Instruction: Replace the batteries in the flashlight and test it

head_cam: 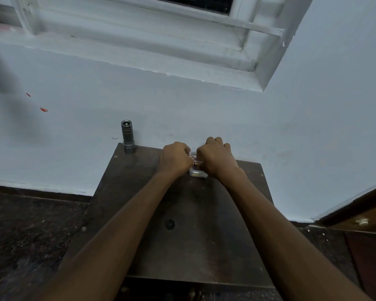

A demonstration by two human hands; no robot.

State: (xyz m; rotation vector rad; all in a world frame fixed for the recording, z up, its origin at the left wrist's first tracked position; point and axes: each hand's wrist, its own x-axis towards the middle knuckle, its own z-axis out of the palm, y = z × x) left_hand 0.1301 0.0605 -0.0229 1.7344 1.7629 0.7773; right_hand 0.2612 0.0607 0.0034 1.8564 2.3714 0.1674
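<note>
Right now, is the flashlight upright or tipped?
Upright. The flashlight stands on end at the far left corner of the table, beside the wall, with one round end facing up.

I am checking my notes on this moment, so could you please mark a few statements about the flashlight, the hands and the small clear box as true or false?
1. The flashlight stands upright at the far left corner of the table. True.
2. The left hand holds the flashlight. False: it grips the small clear box, apart from the flashlight.
3. The right hand is also at the small clear box, fingers curled. True.
4. The small clear box lies on the floor. False: it rests on the table, towards its far edge.
</note>
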